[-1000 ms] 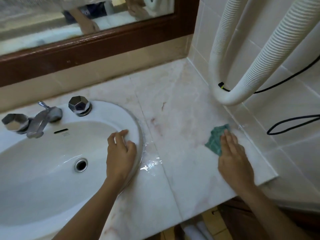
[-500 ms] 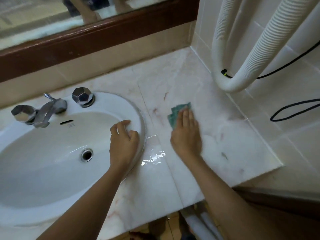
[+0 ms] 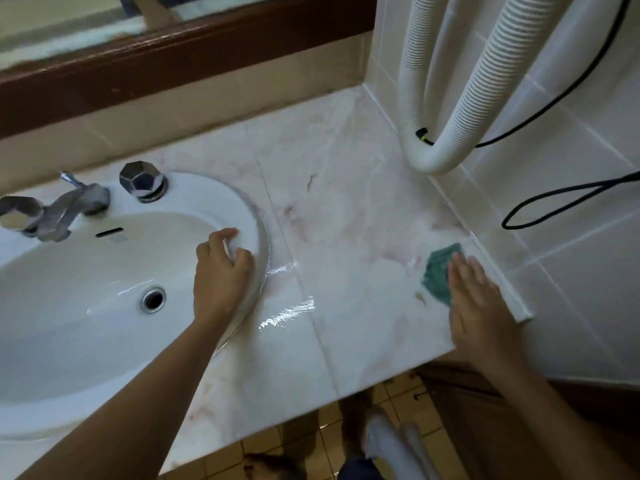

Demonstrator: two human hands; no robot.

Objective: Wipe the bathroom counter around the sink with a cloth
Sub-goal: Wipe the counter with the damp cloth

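Here, your right hand [image 3: 481, 306] lies flat, fingers straight, pressing the green cloth [image 3: 439, 276] onto the counter [image 3: 346, 237] at its right edge beside the wall [image 3: 571, 271]; your left hand [image 3: 221, 275] rests loosely curled on the sink [image 3: 207, 192] rim, grasping nothing.

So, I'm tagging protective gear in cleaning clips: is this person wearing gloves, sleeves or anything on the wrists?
No. The left hand and right hand are bare, no gloves. Both forearms are uncovered to the frame's edge: no sleeve, watch or bracelet shows.
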